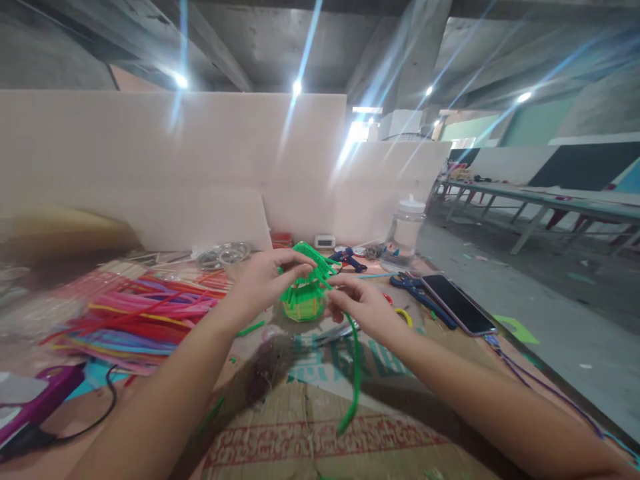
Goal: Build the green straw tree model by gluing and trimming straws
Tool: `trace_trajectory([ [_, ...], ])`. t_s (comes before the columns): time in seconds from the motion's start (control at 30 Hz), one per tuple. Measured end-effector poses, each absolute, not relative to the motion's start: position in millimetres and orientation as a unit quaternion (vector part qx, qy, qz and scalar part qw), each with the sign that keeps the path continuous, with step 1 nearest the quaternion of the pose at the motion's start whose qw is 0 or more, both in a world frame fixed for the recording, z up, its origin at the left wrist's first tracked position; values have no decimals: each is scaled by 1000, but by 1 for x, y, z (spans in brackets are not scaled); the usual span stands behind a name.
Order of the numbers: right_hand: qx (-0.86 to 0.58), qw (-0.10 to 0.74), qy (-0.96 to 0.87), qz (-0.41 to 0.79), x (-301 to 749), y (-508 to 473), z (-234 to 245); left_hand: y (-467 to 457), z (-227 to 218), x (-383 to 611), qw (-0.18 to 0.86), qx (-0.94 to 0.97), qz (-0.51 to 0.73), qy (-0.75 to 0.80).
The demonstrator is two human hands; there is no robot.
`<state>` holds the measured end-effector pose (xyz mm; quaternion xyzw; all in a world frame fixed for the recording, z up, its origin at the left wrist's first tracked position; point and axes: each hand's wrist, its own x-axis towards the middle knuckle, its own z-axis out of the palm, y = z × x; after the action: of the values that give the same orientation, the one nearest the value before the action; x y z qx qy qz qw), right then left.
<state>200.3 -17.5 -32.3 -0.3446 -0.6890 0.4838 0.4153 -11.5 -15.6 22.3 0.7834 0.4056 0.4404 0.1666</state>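
Note:
A small green basket-like piece (303, 303), made of pipe cleaners, is held above the board in front of me. My left hand (273, 277) grips its upper left side, thumb and fingers closed around the green strands. On the right, my right hand (357, 300) pinches a green pipe cleaner (357, 373) near the piece's rim. The pipe cleaner's long end hangs down in a curve below that hand. Scissors (343, 330) with yellow handles lie below my right hand, partly covered by it. My fingers hide part of the piece's rim.
Colourful pipe cleaners (145, 310) lie heaped at the left. A purple tool (43, 403) with a black cord is nearer me. At the right are blue-handled pliers (423, 297), a phone (459, 305) and a clear lidded jar (404, 233). A pale panel (210, 153) stands behind.

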Motion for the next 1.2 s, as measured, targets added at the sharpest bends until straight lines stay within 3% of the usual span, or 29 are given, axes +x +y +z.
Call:
trace_trajectory([
  [0.13,-329,475,-652,491,190,-9,-33,-13,20,-13,154,783,442,409],
  [0.33,-343,441,-716,418,184,-6,-35,-2,10,-15,172,736,517,402],
  [0.53,-343,503,-662,438,184,4,-39,15,5,-23,86,717,508,470],
  [0.83,-367,484,-658,445,183,3,-37,31,-19,-20,132,766,457,433],
  [1.2,-384,450,-651,476,181,-8,-36,19,-10,-15,145,759,452,445],
])
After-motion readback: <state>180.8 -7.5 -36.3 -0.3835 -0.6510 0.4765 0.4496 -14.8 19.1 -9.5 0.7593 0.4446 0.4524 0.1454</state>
